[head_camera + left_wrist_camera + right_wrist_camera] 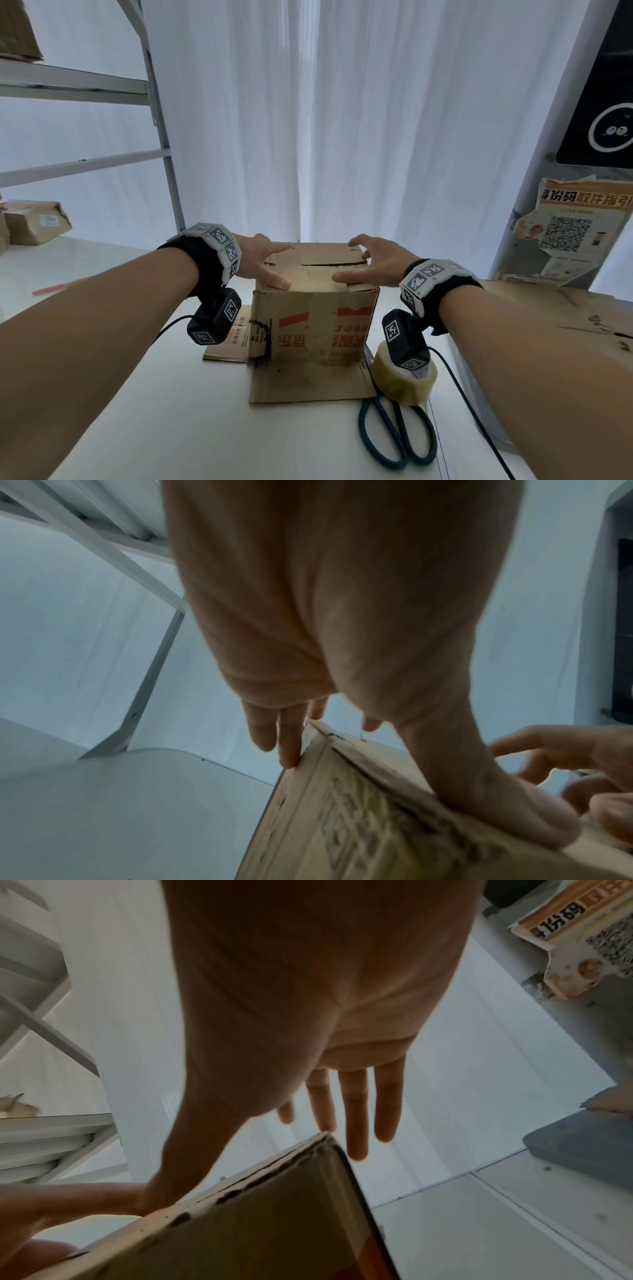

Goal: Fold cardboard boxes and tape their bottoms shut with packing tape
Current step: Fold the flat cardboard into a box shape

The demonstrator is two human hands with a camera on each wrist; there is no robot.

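A worn brown cardboard box [315,322] with red print stands upside down mid-table. Its top flaps are folded flat, with a dark gap along the seam. Its lower flaps [308,383] lie splayed on the white table [191,428]. My left hand [265,265] rests on the top left corner, thumb on the flap by the front edge. Its straight fingers [287,745] touch the box's [359,818] left side. My right hand [370,265] is over the top right corner, thumb on the flap. Its straight fingers [356,1118] reach past the box's [274,1226] far corner.
A roll of clear packing tape [404,380] and green-handled scissors [397,435] lie right of the box. Flattened cardboard [565,315] lies at the far right below a pillar with a poster [575,233]. A metal rack [161,137] and a parcel [34,221] stand left.
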